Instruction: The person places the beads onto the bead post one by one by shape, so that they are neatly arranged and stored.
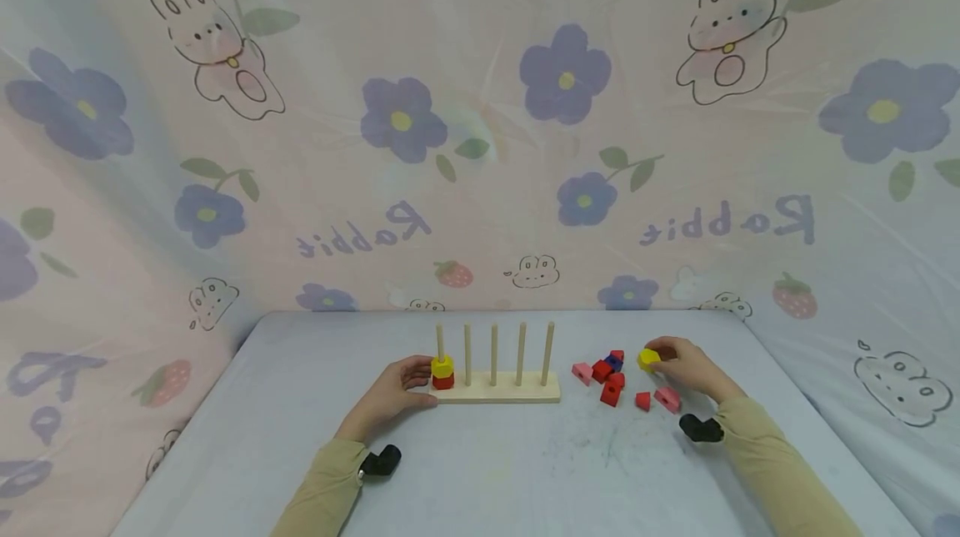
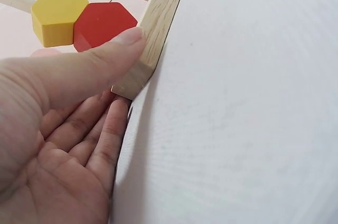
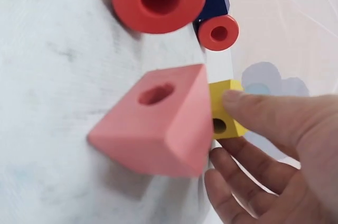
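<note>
A wooden base (image 1: 525, 391) with five upright pegs stands mid-table. On its leftmost peg a yellow hexagon (image 1: 442, 367) sits over a red hexagon (image 1: 443, 382). My left hand (image 1: 399, 389) holds the base's left end. Its thumb (image 2: 113, 49) lies along the base (image 2: 158, 18) beside the yellow hexagon (image 2: 55, 15) and red hexagon (image 2: 103, 23), and its fingers (image 2: 108, 139) touch the corner. To the right, my right hand (image 1: 686, 368) pinches a yellow block (image 1: 648, 358). The yellow block (image 3: 224, 113) has a hole and sits under the thumb (image 3: 264, 113), beside a pink triangle (image 3: 158, 121).
Loose blocks lie right of the base: a pink triangle (image 1: 582, 372), red pieces (image 1: 610, 393), a blue one (image 1: 613, 362), a red triangle (image 1: 642, 400) and a pink block (image 1: 667, 398). A flowered cloth (image 1: 480, 145) walls in the table.
</note>
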Motion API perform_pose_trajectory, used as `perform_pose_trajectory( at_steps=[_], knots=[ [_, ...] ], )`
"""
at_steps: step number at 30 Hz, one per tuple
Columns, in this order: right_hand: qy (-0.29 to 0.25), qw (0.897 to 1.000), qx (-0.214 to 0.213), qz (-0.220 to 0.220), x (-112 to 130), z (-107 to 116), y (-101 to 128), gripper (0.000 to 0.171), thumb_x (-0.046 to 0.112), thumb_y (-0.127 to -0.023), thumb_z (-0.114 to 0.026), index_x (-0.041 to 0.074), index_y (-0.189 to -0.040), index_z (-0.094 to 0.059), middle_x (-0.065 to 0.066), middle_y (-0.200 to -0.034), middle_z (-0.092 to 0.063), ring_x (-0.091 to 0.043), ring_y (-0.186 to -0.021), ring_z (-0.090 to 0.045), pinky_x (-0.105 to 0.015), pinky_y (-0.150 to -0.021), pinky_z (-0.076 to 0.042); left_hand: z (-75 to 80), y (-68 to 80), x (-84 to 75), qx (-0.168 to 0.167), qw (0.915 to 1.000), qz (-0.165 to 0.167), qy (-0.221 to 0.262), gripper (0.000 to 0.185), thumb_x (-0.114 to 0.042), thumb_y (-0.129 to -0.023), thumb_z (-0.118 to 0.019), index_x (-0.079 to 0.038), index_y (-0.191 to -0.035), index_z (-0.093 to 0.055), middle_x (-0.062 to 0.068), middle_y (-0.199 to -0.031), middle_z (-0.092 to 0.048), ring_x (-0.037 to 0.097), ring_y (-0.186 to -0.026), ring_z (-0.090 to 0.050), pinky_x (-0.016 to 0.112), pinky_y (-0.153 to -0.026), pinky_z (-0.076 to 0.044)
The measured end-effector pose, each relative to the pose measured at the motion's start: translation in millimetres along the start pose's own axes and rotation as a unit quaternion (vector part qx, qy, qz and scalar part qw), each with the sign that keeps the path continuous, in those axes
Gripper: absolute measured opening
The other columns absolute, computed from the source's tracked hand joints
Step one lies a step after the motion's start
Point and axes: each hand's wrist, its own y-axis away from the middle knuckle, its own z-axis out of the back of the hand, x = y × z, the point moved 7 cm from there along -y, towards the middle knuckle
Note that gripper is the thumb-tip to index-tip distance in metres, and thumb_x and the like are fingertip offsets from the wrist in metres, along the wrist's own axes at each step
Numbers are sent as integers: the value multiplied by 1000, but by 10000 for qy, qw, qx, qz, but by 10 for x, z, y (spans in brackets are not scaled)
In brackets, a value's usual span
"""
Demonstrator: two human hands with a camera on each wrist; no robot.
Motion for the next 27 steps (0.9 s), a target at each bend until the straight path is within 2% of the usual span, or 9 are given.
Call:
perform_pose_trajectory(
  at_steps=[6, 11, 15, 21, 27],
  knots=[
    [-338, 9993, 4, 171, 15, -24, 28, 34, 6, -87, -68, -4, -118, -56, -20, -114, -58, -36, -102, -56, -50, -89, -50, 5, -4, 43, -21, 10000, 17, -46, 68, -7, -77, -80, 4, -134, -46, 18, -127, -54, 32, -114, -55, 39, -99, -45],
    [-480, 9988, 58, 118, -19, -47, 29, 37, 1, -83, -70, -3, -117, -55, -22, -114, -56, -34, -97, -58, -45, -84, -54, -3, -12, 33, -22, 10000, -64, -55, 67, -5, -76, -79, 6, -134, -46, 19, -127, -54, 32, -113, -56, 39, -98, -46],
    [-466, 9988, 70, 100, -32, -62, 33, 39, 0, -81, -72, -2, -116, -55, -20, -111, -58, -29, -93, -58, -41, -81, -55, -8, -21, 35, -38, 10000, -65, -9, 67, -3, -76, -79, 6, -133, -46, 20, -126, -54, 33, -113, -56, 41, -99, -46],
    [-372, 9991, -55, 180, -9, -57, 56, 35, -1, -80, -71, -2, -112, -57, -17, -108, -59, -30, -92, -59, -43, -80, -55, -1, -6, 41, -78, 10000, 51, -34, 68, -6, -76, -80, 4, -134, -46, 17, -127, -55, 31, -114, -56, 38, -99, -46],
    [-121, 9971, -443, 602, 91, 63, 29, 31, -1, -82, -71, 0, -110, -57, -17, -107, -60, -33, -95, -59, -44, -81, -55, -9, -5, 47, -44, 10000, 21, -65, 68, -7, -76, -80, 3, -134, -46, 17, -127, -55, 30, -113, -56, 37, -98, -46]
  ],
)
